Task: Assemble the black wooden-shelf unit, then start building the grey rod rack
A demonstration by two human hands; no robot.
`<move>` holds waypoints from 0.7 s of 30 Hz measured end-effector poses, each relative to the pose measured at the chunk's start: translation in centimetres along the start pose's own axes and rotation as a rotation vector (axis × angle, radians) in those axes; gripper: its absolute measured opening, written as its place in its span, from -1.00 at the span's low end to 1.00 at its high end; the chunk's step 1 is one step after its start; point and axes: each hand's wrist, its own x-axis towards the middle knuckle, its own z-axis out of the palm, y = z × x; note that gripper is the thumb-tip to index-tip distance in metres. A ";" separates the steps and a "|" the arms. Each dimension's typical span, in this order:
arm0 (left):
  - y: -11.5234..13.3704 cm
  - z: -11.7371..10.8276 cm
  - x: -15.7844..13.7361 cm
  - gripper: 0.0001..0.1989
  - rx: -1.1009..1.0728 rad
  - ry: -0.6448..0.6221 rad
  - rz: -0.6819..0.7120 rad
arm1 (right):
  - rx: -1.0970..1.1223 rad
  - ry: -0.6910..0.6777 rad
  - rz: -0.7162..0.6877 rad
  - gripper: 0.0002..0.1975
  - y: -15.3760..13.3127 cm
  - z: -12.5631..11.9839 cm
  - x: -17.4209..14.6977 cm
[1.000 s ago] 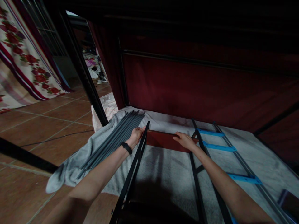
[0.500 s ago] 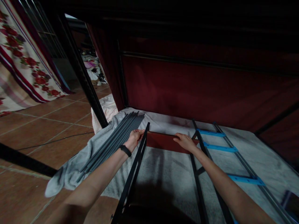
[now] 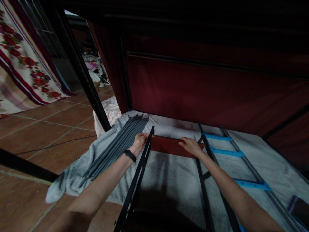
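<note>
Hardly anything shifts over the last second: the reddish-brown board [image 3: 166, 146] stays between the sides of the black metal frame [image 3: 202, 190], near its far end, so the work seems to be at steadying rather than moving it. The right hand [image 3: 192, 147] keeps its bent fingers over the board's top edge, gripping toward the right end, while the left hand [image 3: 139, 142] stays with fingertips drawn together beside the left rail [image 3: 134, 180]; whether they pinch anything, I cannot tell.
</note>
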 end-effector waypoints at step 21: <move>1.4 0.3 -1.1 -0.77 0.112 -0.083 -0.158 | 0.790 0.576 0.381 -0.64 8.2 -1.8 -2.6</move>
